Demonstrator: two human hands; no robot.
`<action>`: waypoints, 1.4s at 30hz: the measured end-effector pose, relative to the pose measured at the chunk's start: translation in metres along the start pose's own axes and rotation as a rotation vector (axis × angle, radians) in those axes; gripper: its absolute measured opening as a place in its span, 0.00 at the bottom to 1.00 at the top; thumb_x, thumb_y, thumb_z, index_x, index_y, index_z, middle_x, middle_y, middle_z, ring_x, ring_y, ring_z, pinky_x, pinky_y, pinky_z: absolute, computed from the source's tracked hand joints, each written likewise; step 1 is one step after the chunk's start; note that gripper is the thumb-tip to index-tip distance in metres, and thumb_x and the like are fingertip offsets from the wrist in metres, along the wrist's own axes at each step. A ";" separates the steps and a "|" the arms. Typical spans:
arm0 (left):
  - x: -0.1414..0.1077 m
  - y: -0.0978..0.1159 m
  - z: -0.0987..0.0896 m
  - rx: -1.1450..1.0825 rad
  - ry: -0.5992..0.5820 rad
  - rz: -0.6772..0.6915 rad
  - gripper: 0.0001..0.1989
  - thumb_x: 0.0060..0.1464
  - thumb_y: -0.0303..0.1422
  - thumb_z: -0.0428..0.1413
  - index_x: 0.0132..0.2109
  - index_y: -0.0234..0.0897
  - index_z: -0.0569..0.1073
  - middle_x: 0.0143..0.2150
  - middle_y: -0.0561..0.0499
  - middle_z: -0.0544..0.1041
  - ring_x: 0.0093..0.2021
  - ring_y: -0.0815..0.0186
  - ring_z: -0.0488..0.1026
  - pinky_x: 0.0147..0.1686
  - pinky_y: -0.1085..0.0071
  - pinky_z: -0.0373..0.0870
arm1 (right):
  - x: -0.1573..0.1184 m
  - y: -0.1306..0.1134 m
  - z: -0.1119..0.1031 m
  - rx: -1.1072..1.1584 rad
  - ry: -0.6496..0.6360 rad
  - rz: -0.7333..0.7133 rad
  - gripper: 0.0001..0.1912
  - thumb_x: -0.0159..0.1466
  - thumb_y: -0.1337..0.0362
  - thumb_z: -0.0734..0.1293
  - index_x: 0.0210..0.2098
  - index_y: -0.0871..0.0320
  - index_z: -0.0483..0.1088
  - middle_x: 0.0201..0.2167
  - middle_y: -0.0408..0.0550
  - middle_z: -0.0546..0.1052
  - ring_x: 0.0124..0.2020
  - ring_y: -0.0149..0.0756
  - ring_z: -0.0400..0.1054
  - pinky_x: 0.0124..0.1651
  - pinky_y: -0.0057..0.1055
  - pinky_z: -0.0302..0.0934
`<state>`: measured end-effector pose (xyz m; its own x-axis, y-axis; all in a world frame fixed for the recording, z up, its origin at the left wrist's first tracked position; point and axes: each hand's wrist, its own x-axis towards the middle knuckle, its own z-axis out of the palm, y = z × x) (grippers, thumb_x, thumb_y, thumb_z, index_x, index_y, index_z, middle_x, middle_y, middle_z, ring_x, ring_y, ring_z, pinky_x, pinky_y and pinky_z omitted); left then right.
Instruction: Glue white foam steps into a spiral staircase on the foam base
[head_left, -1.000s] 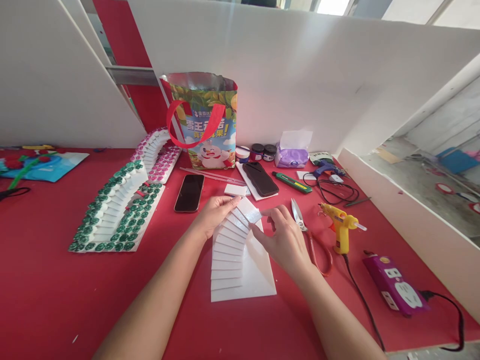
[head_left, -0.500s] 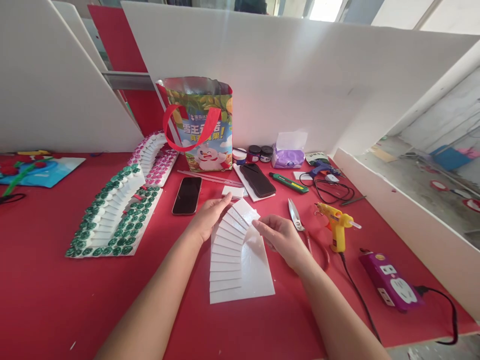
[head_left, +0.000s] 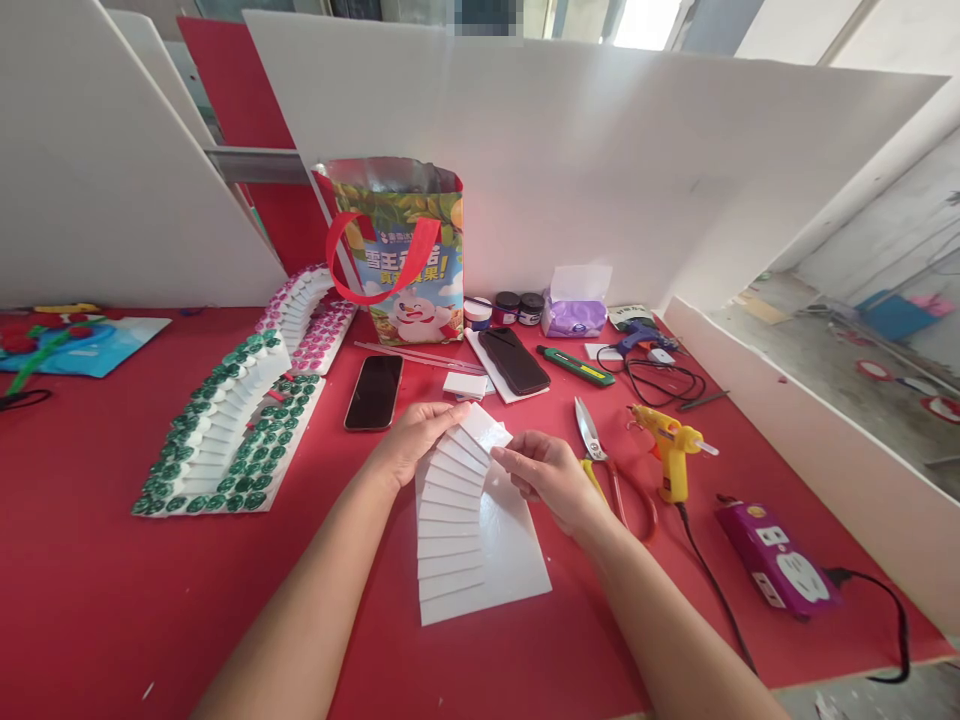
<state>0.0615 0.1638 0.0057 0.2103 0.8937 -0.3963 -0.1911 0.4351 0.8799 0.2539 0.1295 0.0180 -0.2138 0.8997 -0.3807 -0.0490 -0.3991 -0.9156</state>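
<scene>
A white board (head_left: 514,560) lies on the red table, slightly tilted, with a curved row of overlapping white strips (head_left: 450,515) along its left side. My left hand (head_left: 416,440) grips the board's upper left edge, its thumb on the topmost strip. At the right end of the upper strips, my right hand (head_left: 551,478) is closed in a pinch on a white strip; its curled fingers hide part of the board. Just beyond the board sits a small stack of white pieces (head_left: 465,385).
To the right lie red-handled scissors (head_left: 591,430), a yellow glue gun (head_left: 675,455) and a purple power strip (head_left: 780,560). Two phones, a green cutter (head_left: 576,366), jars and a tissue pack (head_left: 574,315) stand behind. Left are a colourful bag (head_left: 420,270) and a green-decorated curved piece (head_left: 240,470).
Both hands and the board have shifted slightly towards me. My left thumb has moved down from beside the small stack onto the top strip, and my right hand slightly left.
</scene>
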 end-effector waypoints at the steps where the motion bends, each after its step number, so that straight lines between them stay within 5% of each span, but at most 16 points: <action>1: 0.000 0.000 0.000 -0.006 -0.001 0.002 0.22 0.41 0.49 0.70 0.29 0.33 0.78 0.22 0.52 0.76 0.20 0.70 0.69 0.21 0.74 0.64 | 0.000 0.000 0.000 -0.003 0.001 0.000 0.25 0.46 0.47 0.79 0.23 0.57 0.65 0.16 0.34 0.61 0.19 0.22 0.49 0.22 0.27 0.39; 12: -0.001 0.001 0.003 -0.046 0.021 -0.009 0.23 0.35 0.48 0.73 0.28 0.32 0.79 0.22 0.50 0.78 0.21 0.69 0.71 0.23 0.74 0.67 | 0.001 0.002 0.001 -0.003 0.011 -0.002 0.25 0.46 0.47 0.79 0.23 0.57 0.65 0.16 0.34 0.62 0.18 0.22 0.49 0.23 0.27 0.39; 42: 0.001 -0.002 -0.002 -0.042 0.021 -0.046 0.23 0.43 0.52 0.68 0.29 0.33 0.79 0.22 0.51 0.76 0.21 0.68 0.70 0.24 0.72 0.64 | 0.001 0.001 0.003 0.006 -0.007 -0.013 0.25 0.48 0.47 0.78 0.21 0.57 0.64 0.15 0.35 0.61 0.18 0.23 0.48 0.22 0.27 0.38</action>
<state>0.0603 0.1643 0.0034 0.1992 0.8748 -0.4416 -0.2223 0.4792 0.8491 0.2511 0.1295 0.0174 -0.2198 0.9035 -0.3679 -0.0573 -0.3885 -0.9197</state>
